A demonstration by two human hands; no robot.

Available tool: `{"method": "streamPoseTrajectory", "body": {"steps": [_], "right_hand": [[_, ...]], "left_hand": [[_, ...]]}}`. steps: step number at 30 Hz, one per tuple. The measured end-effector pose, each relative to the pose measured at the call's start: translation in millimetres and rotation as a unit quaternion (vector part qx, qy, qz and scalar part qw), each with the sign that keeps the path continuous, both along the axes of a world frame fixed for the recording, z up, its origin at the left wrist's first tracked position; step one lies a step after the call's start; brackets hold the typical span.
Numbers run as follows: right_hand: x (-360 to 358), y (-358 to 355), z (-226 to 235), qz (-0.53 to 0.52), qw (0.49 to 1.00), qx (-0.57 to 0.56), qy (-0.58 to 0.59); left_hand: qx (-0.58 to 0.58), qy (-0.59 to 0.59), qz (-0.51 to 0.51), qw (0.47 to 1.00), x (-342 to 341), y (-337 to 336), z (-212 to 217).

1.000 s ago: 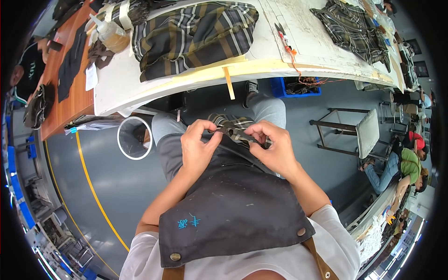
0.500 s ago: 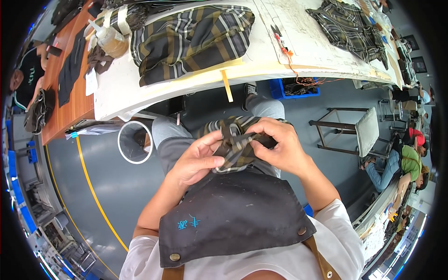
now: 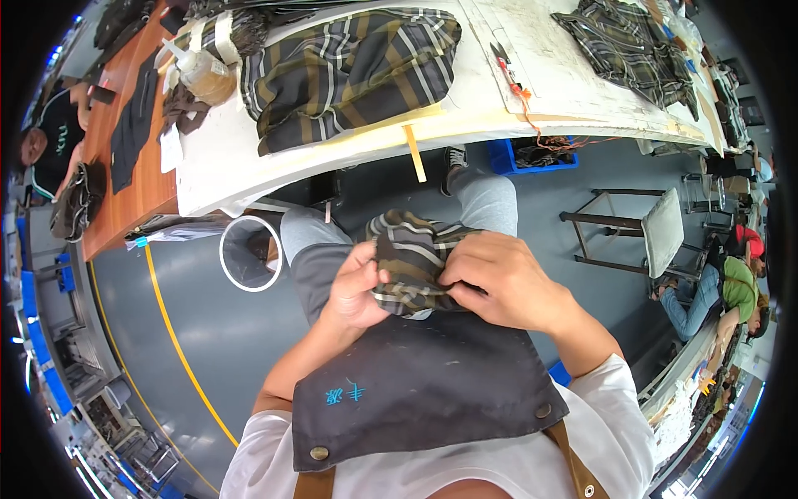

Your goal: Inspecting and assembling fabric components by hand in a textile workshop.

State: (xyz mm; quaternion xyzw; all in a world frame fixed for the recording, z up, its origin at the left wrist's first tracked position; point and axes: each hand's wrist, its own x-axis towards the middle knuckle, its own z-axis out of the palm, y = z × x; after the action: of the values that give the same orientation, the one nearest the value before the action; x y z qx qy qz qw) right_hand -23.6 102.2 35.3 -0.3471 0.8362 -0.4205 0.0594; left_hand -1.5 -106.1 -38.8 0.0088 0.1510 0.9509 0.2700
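Note:
Over my lap I hold a small bunched piece of dark plaid cloth (image 3: pixel 413 259) with olive and white stripes. My left hand (image 3: pixel 356 289) pinches its left edge between thumb and fingers. My right hand (image 3: pixel 504 281) covers and grips its right side. Both hands sit above my dark apron (image 3: pixel 416 391) and grey trousers (image 3: pixel 490 206).
A white worktable (image 3: pixel 349 145) stands ahead with a larger plaid garment (image 3: pixel 349 71) spread on it and another plaid garment (image 3: pixel 632 46) at far right. A white ring-rimmed bin (image 3: pixel 249 254) is on the floor at left, a metal stool (image 3: pixel 640 233) at right. Other people sit at the edges.
The plaid cloth has been gathered into a tighter bundle and my hands have closed in around it, the right hand now over its top.

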Motion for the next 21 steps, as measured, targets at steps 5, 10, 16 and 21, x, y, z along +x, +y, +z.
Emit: {"method": "streamPoseTrajectory", "body": {"steps": [5,10,16,21], "right_hand": [[-12.1,-12.9,17.3,-0.038,0.967,-0.142,-0.207],[-14.5,-35.5,-2.4,-0.088,0.91,-0.223,-0.337],[-15.9,-39.2,0.5,-0.059,0.934,-0.239,-0.26],[-16.5,-35.1,-3.7,-0.037,0.942,-0.238,-0.235]], "left_hand": [[-0.037,0.021,-0.005,0.999,-3.2,5.4,9.3],[-0.036,0.049,-0.031,0.998,-6.1,6.0,16.6],[-0.058,0.049,0.013,0.997,-8.2,12.8,22.9],[-0.073,0.009,0.029,0.997,-1.5,18.8,26.2]]}}
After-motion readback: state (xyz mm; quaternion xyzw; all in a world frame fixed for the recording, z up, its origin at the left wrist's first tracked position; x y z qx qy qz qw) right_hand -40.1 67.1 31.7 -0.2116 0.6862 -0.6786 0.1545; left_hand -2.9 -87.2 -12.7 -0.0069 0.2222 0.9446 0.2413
